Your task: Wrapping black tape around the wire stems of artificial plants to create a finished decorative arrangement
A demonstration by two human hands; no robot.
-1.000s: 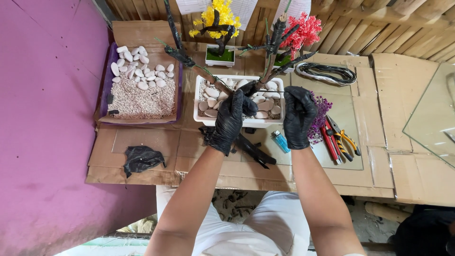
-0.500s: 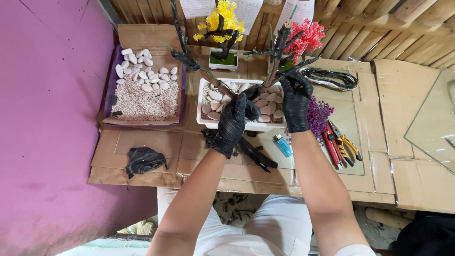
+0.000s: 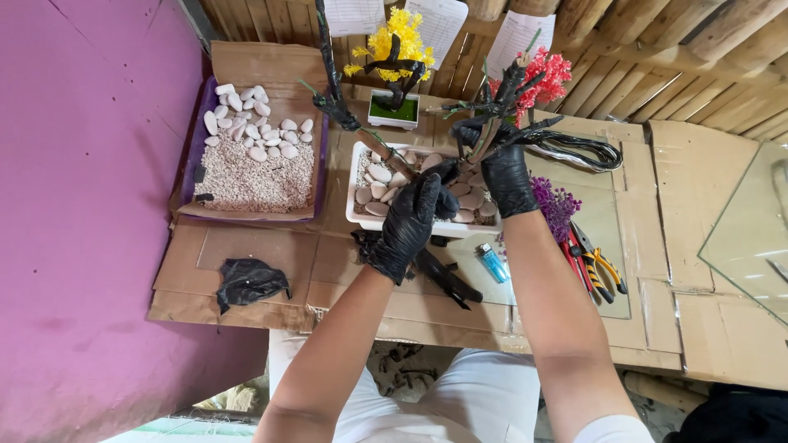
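Frame centre | our left hand [image 3: 410, 226] clamps the dark wire trunk [image 3: 394, 164] low, steadying it over the white pebble tray [image 3: 359, 220] | our right hand [image 3: 502, 168] pinches its branches [image 3: 501, 102] together, shaping them | counter [image 3: 698, 271]

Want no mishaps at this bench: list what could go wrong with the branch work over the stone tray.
1. The left hand and right hand grip a black artificial branch above the white tray; it could slip and scatter stones.
2. Its twigs may snag the red flowers close behind.
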